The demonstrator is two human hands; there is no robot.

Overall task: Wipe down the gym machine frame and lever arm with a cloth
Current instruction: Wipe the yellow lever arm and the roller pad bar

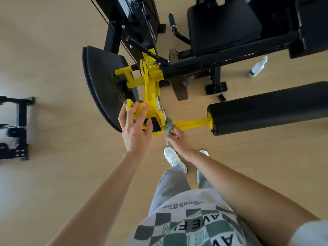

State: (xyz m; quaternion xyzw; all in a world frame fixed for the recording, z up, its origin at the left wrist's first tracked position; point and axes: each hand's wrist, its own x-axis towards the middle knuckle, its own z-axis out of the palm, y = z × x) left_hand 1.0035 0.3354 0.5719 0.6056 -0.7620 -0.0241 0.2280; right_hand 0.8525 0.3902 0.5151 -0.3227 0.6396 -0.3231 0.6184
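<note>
The yellow lever arm (192,123) runs right from a yellow pivot bracket (150,82) into a black roller pad (266,107). My right hand (180,141) is shut on a grey-green cloth (169,126), which is bunched against the arm close to the pivot. My left hand (134,126) rests with spread fingers on the bracket's lower left end, thumb beside a black cap. The black machine frame (221,59) lies beyond, under the seat pad (223,23).
A black curved guard plate (99,80) sits left of the bracket. A white spray bottle (258,67) lies on the wood floor at right. Another black rack (17,128) stands at far left. My white shoes (173,158) stand just below the arm.
</note>
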